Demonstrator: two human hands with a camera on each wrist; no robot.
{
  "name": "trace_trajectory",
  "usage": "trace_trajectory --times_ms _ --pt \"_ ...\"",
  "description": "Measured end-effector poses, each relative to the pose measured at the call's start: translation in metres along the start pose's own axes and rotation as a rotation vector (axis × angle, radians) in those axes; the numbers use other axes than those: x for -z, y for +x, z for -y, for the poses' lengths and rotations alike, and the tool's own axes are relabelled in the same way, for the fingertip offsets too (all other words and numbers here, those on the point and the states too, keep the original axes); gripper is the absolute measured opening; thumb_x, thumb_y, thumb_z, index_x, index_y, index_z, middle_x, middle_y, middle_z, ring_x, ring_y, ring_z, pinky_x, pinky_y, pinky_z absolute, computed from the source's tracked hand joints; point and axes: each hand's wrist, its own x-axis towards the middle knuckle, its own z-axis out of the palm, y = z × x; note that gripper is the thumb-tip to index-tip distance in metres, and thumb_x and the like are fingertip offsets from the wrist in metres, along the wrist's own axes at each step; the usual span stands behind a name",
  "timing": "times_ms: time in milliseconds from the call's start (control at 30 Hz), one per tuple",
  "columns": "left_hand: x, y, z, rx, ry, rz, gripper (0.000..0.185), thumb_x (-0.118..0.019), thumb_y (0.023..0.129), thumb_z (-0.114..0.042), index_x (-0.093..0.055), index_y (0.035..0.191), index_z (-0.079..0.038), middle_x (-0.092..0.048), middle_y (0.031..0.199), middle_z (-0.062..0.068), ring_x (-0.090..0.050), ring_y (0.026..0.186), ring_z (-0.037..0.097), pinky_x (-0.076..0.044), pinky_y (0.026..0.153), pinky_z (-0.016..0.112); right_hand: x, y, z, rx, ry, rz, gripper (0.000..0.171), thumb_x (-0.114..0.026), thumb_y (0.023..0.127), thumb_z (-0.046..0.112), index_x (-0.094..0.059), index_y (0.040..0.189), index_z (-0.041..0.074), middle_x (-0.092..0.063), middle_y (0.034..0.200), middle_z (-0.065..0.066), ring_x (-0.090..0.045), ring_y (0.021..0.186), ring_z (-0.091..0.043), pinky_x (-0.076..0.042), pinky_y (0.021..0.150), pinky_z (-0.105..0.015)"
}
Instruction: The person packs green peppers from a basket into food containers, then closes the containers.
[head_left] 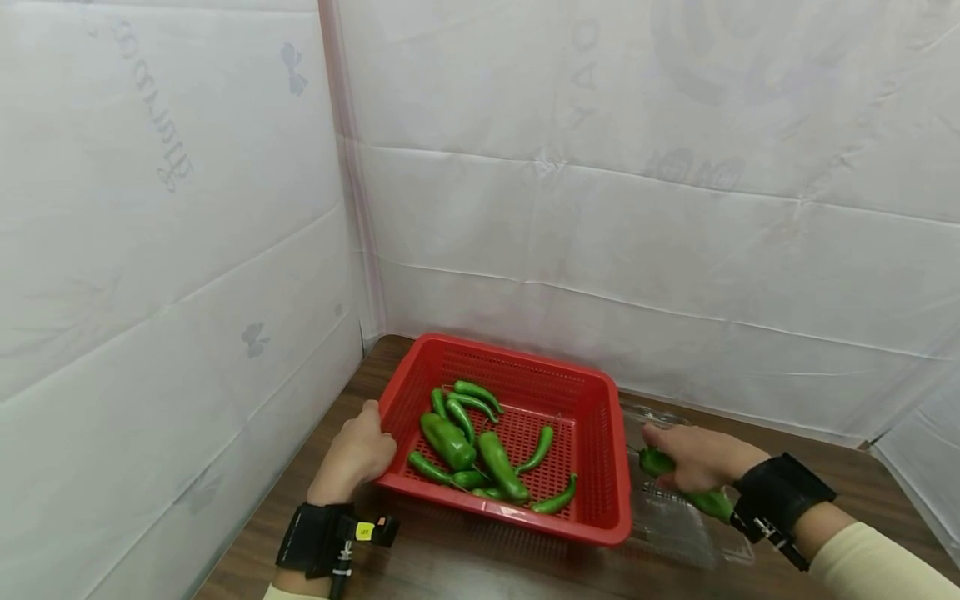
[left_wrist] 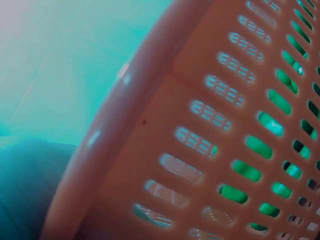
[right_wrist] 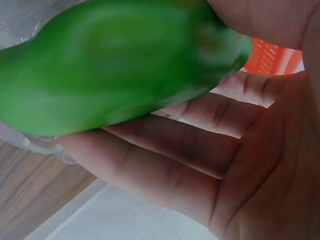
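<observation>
Down on the brown wood-grain table [head_left: 465, 575] stands a red perforated plastic basket [head_left: 600, 417], set close to the far left corner where the white cloth walls [head_left: 600, 208] meet. Inside it lies a loose heap of green chilli peppers [head_left: 480, 446], long thin ones mixed with a few thick ones, mostly gathered toward the near left part of its floor.

The left hand [head_left: 356, 454] rests against the basket's left rim, its fingers curled over the edge and gripping it; a black wrist strap [head_left: 315, 537] sits just behind it. In the left wrist view the slotted basket wall [left_wrist: 210, 140] fills the frame at very close range, with green showing through the slots.

The right hand [head_left: 697, 458] is on the right of the basket, just beside its right wall, above a clear plastic tray [head_left: 678, 529] that lies on the table touching the basket. Its fingers and thumb are closed round a thick green pepper [head_left: 678, 483], which runs from the fingertips back under the palm toward the wrist. The right wrist view shows that pepper [right_wrist: 115, 65] held against the curled fingers [right_wrist: 165, 165], with a sliver of the red basket visible beyond them.
</observation>
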Motion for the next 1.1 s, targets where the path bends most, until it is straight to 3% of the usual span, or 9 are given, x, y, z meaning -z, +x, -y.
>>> trace_trajectory --times_ms 333,867,1100 --pt "0.000 0.001 -0.001 0.002 0.000 -0.002 0.045 -0.049 0.098 -0.005 -0.039 0.139 0.011 -0.065 0.102 0.024 -0.064 0.082 0.028 -0.051 0.066 0.038 -0.006 0.002 -0.005 0.000 0.009 -0.002 0.040 -0.083 0.086 0.022 -0.055 0.112 0.015 -0.059 0.090 0.003 -0.054 0.076 -0.010 -0.045 0.067 -0.032" --pt "0.001 0.001 -0.001 0.016 -0.018 0.015 0.046 -0.049 0.099 -0.005 -0.037 0.140 0.010 -0.065 0.104 0.025 -0.064 0.083 0.028 -0.052 0.068 0.037 -0.011 0.001 -0.003 0.000 0.075 0.011 0.039 -0.083 0.085 0.017 -0.053 0.109 0.014 -0.055 0.083 0.001 -0.052 0.071 -0.011 -0.043 0.063 -0.028" --pt "0.000 0.001 0.001 0.015 -0.019 0.010 0.045 -0.049 0.099 -0.004 -0.037 0.140 0.010 -0.065 0.104 0.024 -0.064 0.083 0.028 -0.052 0.068 0.038 -0.016 0.004 -0.004 -0.015 0.078 0.020 0.046 -0.083 0.085 0.017 -0.056 0.121 0.010 -0.059 0.092 0.001 -0.055 0.077 -0.011 -0.048 0.067 -0.032"
